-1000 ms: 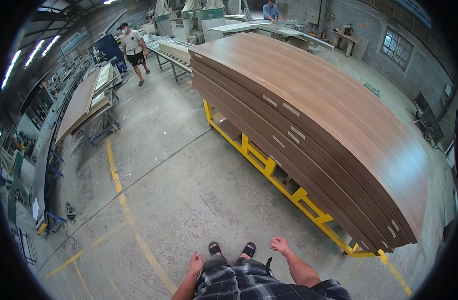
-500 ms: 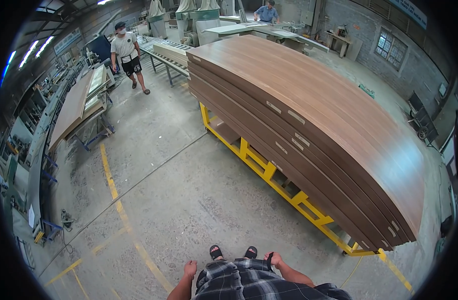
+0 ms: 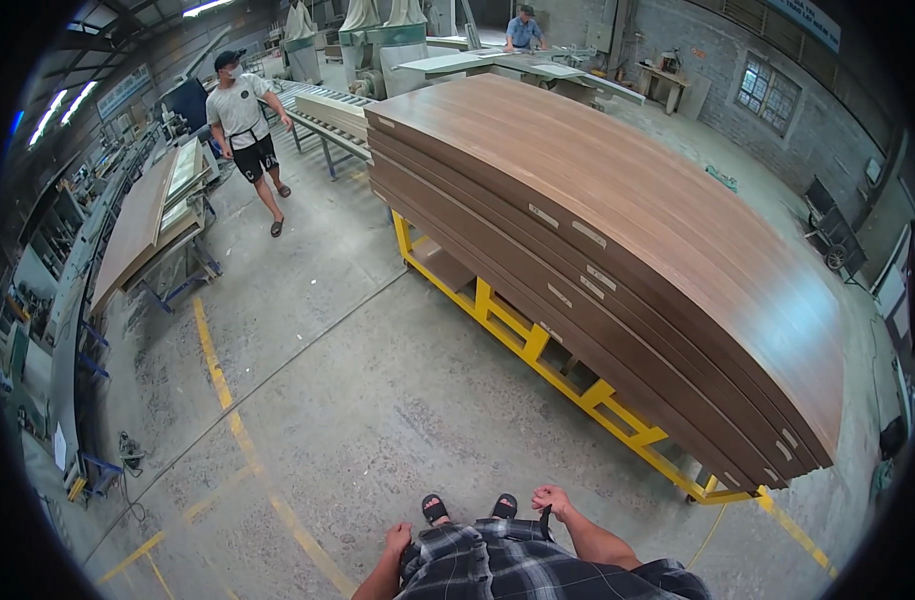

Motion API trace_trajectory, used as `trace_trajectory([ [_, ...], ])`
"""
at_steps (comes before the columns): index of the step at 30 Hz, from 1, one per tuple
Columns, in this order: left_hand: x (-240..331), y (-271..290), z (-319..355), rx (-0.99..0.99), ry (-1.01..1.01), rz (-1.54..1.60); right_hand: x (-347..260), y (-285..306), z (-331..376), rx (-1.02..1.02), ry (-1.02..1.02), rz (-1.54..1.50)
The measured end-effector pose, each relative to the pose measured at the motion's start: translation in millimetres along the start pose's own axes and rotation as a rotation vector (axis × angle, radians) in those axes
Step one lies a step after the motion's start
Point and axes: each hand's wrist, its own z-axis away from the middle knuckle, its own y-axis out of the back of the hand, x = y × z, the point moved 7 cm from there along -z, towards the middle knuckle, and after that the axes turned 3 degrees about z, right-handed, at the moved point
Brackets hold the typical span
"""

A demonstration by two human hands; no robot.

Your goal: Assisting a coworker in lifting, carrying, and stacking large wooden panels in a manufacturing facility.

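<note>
My left hand (image 3: 399,538) hangs beside my dark checked clothing with its fingers curled in; its palm is hidden. On the other side my right hand (image 3: 551,498) is raised a little, fingers pinched at the top of a short black strap (image 3: 546,517). Neither hand touches the stack of brown wood-grain panels (image 3: 618,180), which lies ahead and to the right. The panels rest flat on a yellow metal cart (image 3: 538,345), with small pale labels along their edges.
A co-worker in a white shirt (image 3: 243,115) walks at the far left, near a roller conveyor (image 3: 328,125). Another person in blue (image 3: 525,32) stands behind a machine table. Boards lie on a rack (image 3: 143,220) at left. Yellow lines (image 3: 218,375) mark the concrete floor.
The co-worker in white has come closer, with one arm now out toward the conveyor. My right hand has risen slightly, and my left hand now lies closer against my clothing.
</note>
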Motion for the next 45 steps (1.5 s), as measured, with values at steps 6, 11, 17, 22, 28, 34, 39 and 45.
trace_trajectory([
  [6, 1.0, 12.8, 30.4, 0.016, 0.047, 0.143, 30.0, -8.4, 0.5, -0.054, -0.055, -0.040],
  [11, 17.0, 14.6, 43.4, -0.016, 0.040, 0.094, 35.4, -22.3, -1.8, -0.180, 0.109, -0.117],
  [17, 27.5, 10.6, 41.6, -0.002, 0.022, 0.033, 18.4, -27.0, -2.7, -0.162, 0.068, 0.012],
  [22, 22.4, 5.5, 36.8, 0.004, 0.068, 0.120, -0.9, -28.1, -0.1, -0.123, 0.029, 0.078],
  [28, 11.0, 8.6, 36.2, 0.060, 0.106, 0.327, -4.8, -28.8, 6.0, -0.090, 0.004, 0.092],
  [34, 10.3, 7.9, 32.8, 0.039, 0.016, 0.196, 1.4, -28.7, 7.1, -0.089, 0.015, 0.130],
  [39, 8.6, 4.6, 28.6, 0.010, 0.040, 0.188, 6.5, -26.4, 8.2, -0.055, -0.017, 0.141],
  [45, 9.7, 3.6, 29.6, -0.019, 0.092, 0.211, 4.9, -29.3, 12.0, -0.055, -0.014, 0.152],
])
